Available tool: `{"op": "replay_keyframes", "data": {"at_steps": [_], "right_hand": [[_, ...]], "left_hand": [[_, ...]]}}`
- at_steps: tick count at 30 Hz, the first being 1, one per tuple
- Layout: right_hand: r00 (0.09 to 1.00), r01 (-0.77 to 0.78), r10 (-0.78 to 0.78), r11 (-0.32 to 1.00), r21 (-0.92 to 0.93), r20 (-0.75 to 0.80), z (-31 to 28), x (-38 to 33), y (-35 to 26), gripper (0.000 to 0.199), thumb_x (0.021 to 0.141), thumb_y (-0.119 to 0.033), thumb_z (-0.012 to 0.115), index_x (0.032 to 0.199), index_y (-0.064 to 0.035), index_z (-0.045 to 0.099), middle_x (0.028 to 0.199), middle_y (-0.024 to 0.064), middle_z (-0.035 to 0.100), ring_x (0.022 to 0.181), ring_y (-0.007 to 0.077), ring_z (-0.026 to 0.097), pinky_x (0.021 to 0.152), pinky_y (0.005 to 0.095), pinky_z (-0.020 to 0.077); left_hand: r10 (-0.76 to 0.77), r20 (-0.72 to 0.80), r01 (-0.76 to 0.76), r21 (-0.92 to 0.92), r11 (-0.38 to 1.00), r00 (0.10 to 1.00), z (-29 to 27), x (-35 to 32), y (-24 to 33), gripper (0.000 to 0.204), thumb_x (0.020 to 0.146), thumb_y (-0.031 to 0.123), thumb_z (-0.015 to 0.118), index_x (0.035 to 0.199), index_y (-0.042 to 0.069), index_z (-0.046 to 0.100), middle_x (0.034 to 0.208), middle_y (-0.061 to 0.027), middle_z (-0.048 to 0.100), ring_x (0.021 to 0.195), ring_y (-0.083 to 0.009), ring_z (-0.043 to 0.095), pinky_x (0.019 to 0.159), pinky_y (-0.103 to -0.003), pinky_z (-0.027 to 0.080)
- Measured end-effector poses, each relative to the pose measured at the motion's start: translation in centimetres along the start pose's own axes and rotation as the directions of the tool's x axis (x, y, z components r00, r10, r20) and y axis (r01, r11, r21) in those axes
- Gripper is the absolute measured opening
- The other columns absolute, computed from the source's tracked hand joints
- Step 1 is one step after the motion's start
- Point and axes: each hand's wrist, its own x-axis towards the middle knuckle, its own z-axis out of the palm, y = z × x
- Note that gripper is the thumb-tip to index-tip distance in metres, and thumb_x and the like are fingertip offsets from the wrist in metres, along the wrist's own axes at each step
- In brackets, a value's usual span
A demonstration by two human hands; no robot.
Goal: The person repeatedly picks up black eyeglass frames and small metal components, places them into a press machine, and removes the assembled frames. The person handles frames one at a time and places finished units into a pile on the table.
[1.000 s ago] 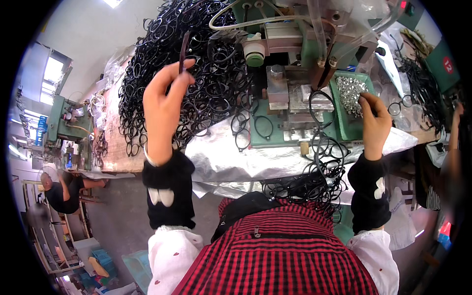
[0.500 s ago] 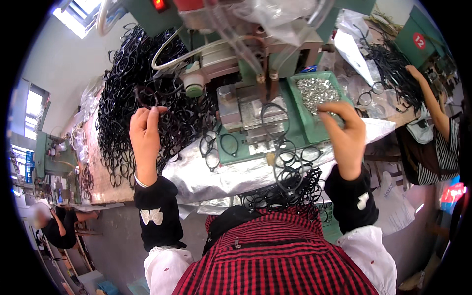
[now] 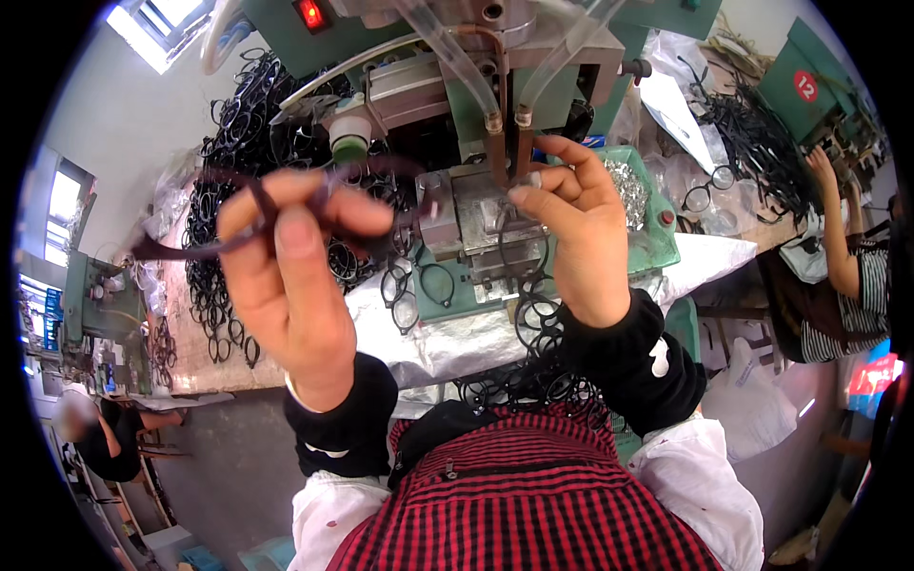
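Note:
My left hand [image 3: 305, 295] is raised in front of the bench, its fingers closed on a dark eyeglass frame [image 3: 181, 251] that is smeared by motion. My right hand [image 3: 588, 233] is at the machine's metal fixture [image 3: 481, 205], thumb and fingertips drawn together beside two copper-coloured electrodes [image 3: 498, 157]. Whatever sits in that pinch is too small to make out. Below those fingers, a black eyeglass frame [image 3: 503, 255] hangs at the fixture, partly hidden by the hand. Behind the right hand stands a green tray [image 3: 666, 255] with small silvery metal parts [image 3: 630, 195].
A big heap of black eyeglass frames [image 3: 214, 257] covers the bench on the left. More frames [image 3: 538, 395] lie in front of my apron. Clear hoses [image 3: 447, 57] run down the machine. At right, a co-worker's hand [image 3: 821, 171] is by another dark pile [image 3: 743, 128].
My left hand has come up from the heap toward me with an eyeglass frame. My right hand has moved left from the tray of metal parts to the electrodes.

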Motion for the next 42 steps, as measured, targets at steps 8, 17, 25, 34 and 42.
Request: {"op": "replay_keyframes", "data": {"at_steps": [8,17,25,34,42], "right_hand": [[0.996,-0.067,0.074,0.990,0.125,-0.057,1.7,-0.5,-0.8,0.050,0.082,0.009,0.061,0.130,0.0060,0.050,0.097,0.0061,0.069,0.095,0.0136,0.063,0.090,0.0258,0.0450],[0.990,0.107,-0.123,0.971,-0.216,-0.065,-1.2,-0.9,0.9,0.026,0.087,0.000,0.069,0.113,0.0035,0.065,0.094,0.0043,0.069,0.088,0.0094,0.061,0.080,0.0235,0.0476],[0.963,0.259,-0.268,0.899,-0.353,0.022,-1.6,-0.1,1.9,0.014,0.082,-0.001,0.072,0.097,0.0016,0.072,0.096,0.0049,0.071,0.090,0.0118,0.064,0.082,0.0250,0.0487],[0.978,0.206,-0.207,0.977,-0.049,-0.009,0.6,-0.5,1.9,0.041,0.088,0.004,0.068,0.126,0.0015,0.053,0.099,0.0050,0.068,0.096,0.0078,0.061,0.085,0.0218,0.0467],[0.952,0.105,0.064,0.849,-0.518,0.298,-0.6,-2.0,-4.5,0.072,0.079,0.008,0.059,0.147,-0.0007,0.040,0.140,0.0147,0.054,0.132,0.0237,0.050,0.112,0.0357,0.0356]], "left_hand": [[-0.016,-0.072,0.027,0.156,0.987,0.997,1.2,2.5,0.1,0.026,0.106,0.017,0.048,0.118,-0.005,0.056,0.093,-0.0160,0.070,0.071,-0.0160,0.065,0.064,-0.023,0.050],[-0.028,0.018,0.026,0.059,0.998,0.999,0.8,1.3,1.6,0.027,0.106,0.015,0.046,0.119,-0.006,0.056,0.088,-0.0172,0.069,0.075,-0.0192,0.065,0.067,-0.027,0.052],[-0.048,-0.084,0.051,0.037,0.998,0.995,1.6,-1.0,0.4,0.019,0.104,0.013,0.046,0.116,-0.002,0.051,0.082,-0.0127,0.069,0.074,-0.0147,0.064,0.069,-0.025,0.048],[0.137,-0.053,-0.116,0.293,0.949,0.989,2.5,1.8,-0.9,0.020,0.105,0.015,0.050,0.117,0.000,0.054,0.090,-0.0110,0.071,0.079,-0.0109,0.062,0.069,-0.023,0.044],[-0.705,0.617,0.931,-0.145,0.334,0.349,2.7,-4.2,2.9,0.022,0.105,0.020,0.045,0.112,0.000,0.053,0.075,-0.0109,0.063,0.063,-0.0206,0.066,0.058,-0.029,0.051]]}}
